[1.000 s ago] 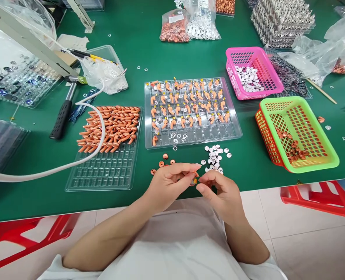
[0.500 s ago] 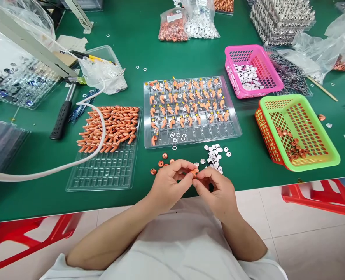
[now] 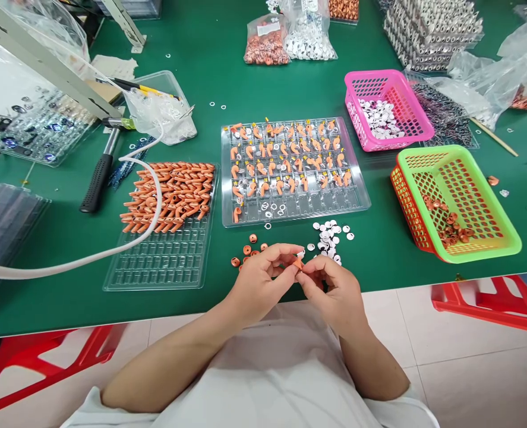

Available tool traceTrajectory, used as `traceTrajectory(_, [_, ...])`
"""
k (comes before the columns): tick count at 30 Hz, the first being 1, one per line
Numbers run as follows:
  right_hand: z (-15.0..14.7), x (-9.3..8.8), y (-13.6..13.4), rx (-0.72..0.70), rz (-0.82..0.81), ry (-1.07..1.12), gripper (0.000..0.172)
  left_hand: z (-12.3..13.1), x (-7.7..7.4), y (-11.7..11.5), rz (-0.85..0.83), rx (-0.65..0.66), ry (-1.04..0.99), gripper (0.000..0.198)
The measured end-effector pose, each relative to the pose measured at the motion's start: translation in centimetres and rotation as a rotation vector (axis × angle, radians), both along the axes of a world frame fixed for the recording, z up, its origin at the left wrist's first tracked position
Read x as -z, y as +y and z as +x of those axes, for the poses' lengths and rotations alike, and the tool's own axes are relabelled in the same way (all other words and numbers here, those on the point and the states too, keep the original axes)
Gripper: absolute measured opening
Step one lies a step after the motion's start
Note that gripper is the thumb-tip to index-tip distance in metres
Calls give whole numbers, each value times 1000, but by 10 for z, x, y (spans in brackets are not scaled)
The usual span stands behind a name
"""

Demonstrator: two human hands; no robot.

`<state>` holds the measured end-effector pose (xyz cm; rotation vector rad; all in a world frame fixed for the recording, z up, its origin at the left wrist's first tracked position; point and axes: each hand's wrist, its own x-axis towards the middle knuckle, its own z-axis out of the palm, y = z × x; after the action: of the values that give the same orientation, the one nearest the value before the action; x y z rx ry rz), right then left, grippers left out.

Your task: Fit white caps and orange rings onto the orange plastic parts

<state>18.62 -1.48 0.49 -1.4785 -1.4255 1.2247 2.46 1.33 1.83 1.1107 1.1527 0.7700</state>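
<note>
Orange piece between 2 hands

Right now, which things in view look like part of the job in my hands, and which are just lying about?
Likely part of it:
- small orange piece, between your left hand and right hand
- round orange parts
- white discs
- middle clear tray

Probably just lying about:
- hammer
- wooden stick

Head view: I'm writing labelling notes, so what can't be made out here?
Head view:
Orange piece: partly hidden by the left hand and right hand.
White tube: left end cut off by frame edge.
Silver stack: top cut off by upper edge.
Bag label: print too small.
</note>
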Motion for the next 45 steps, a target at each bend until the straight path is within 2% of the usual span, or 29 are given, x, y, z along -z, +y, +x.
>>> traceTrajectory(3, [4,-1,1,-10,-46,39,7,-1,0,0,-42,46,-35,32])
traceTrajectory(8, [10,-4,1,0,-86,85,7,-3,-1,2,-121,87,-82,23])
traceTrajectory(17, [11,-5,3,21,-44,75,5,-8,0,4,-73,173,19,19])
traceTrajectory(27, [13,-3,1,8,-55,122,6,-10,-2,6,-115,163,-45,21])
traceTrajectory(33, [12,-1,2,-22,-48,105,5,-9,-2,4,12,162,67,25])
traceTrajectory(36, [12,-1,2,-71,10,61,8,-10,-5,5,122,194,176,21])
traceTrajectory(41, [15,-5,6,-137,134,-2,23,-14,-12,8,361,341,405,22])
traceTrajectory(45, [16,-6,12,-212,253,2,24,-15,-20,10,438,462,540,22])
